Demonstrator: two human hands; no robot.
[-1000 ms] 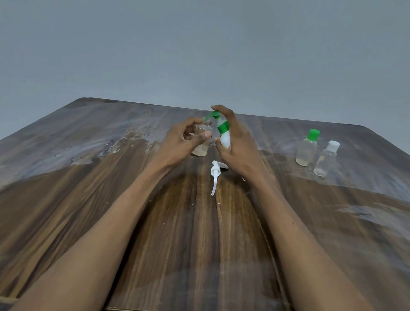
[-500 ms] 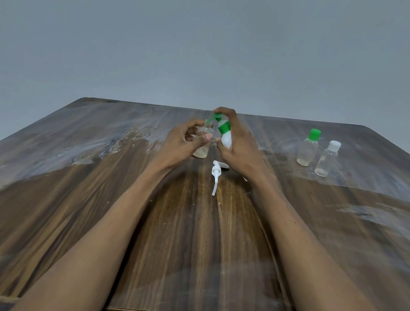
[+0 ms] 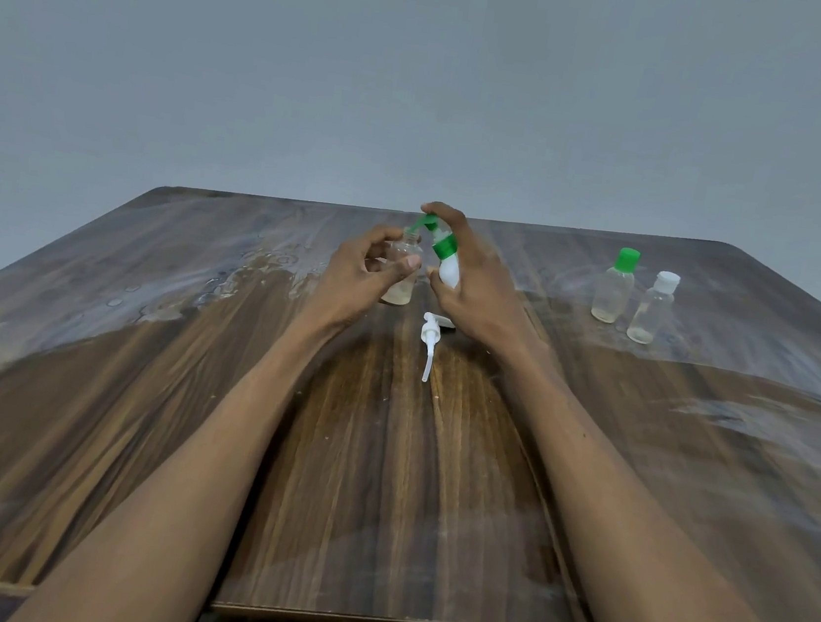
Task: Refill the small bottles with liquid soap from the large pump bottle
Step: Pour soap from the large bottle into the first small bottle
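The left hand (image 3: 358,273) curls round a small clear bottle (image 3: 403,271) standing uncapped on the wooden counter (image 3: 376,487), a shallow layer of pale soap in its base. The right hand (image 3: 478,288) is clamped on a white soap bottle with a green nozzle cap (image 3: 444,260), tipped so its green spout sits right at the small bottle's mouth — whether it touches the rim I cannot tell. The narrow neck looks like the main risk: if the spout drifts off centre or the squeeze comes too hard, soap would likely run down the outside and onto the counter, making the small bottle slippery. A detached white pump head (image 3: 430,336) lies just below the hands and could be knocked. Two more small bottles, one green-capped (image 3: 615,289) and one white-capped (image 3: 652,309), stand capped well to the right, nearly empty.
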